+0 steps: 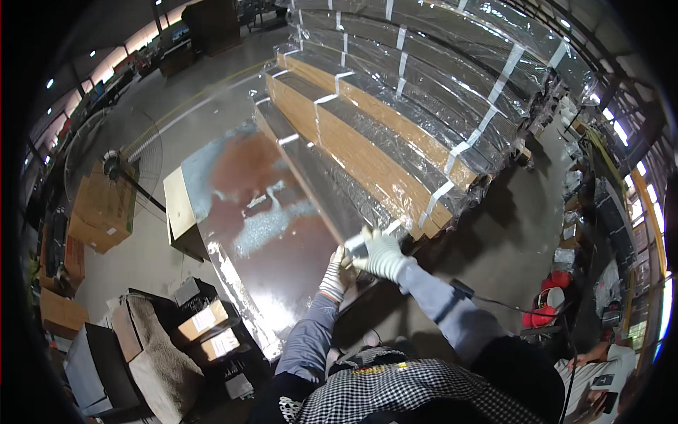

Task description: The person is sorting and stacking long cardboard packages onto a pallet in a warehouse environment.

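A long, dark panel bundle in clear plastic, with white tape bands, lies along the right side of a table with a worn, reddish-brown top. At its near end, my left hand, in a whitish knit glove, has its fingers closed on the bundle's corner. Just right of it, my right hand, gloved alike, curls over the same end. A pale greyish piece shows by its fingers; the hand covers most of it, and its kind is unclear. Wood-coloured wrapped bundles lie just beyond.
A tall stack of plastic-wrapped panels rises at the back right. On the left stand a fan, a cardboard box and a cloth-covered seat. Red round objects and a person holding a phone are at right.
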Motion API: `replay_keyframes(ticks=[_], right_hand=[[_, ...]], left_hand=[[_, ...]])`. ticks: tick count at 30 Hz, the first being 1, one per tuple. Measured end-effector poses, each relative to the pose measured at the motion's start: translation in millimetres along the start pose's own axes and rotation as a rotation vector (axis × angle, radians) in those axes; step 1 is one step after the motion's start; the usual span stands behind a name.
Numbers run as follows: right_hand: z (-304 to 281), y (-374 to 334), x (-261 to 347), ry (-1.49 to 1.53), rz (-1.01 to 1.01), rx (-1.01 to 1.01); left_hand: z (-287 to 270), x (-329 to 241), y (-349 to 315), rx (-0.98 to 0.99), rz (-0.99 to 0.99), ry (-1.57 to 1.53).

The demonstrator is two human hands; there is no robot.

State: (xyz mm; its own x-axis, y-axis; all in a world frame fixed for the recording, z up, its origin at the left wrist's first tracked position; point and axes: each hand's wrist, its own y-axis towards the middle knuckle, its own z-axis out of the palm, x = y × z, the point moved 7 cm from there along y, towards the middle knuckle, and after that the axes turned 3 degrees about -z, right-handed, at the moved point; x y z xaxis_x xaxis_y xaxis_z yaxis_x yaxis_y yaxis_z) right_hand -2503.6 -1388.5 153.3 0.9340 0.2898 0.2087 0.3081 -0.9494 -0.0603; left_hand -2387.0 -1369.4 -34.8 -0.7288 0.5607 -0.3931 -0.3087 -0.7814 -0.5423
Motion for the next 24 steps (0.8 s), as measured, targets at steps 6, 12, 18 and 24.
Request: replay_keyframes(ticks=[6,12,18,24], right_hand=[[-176.0,-75.4,-141.4,-0.114,0.018,-0.841],[-157.1,-41.4,-201.3,-0.073,0.404,-0.469],[20.5,-30.4,-104.4,1.693,0.16,-0.053],[84.1,-65.5,-63.1,0.326,0.187,-0.049]], left_hand=[[58.8,12.0,-6.5,-0.025,0.125,0.072],[142.1,3.3,-59.8,0.263,0.192,-0.199],[98.1,1.5,-62.4,0.307,0.392,-0.329],[-44.8,87.9,-86.2,0.285,0.228,-0.234]])
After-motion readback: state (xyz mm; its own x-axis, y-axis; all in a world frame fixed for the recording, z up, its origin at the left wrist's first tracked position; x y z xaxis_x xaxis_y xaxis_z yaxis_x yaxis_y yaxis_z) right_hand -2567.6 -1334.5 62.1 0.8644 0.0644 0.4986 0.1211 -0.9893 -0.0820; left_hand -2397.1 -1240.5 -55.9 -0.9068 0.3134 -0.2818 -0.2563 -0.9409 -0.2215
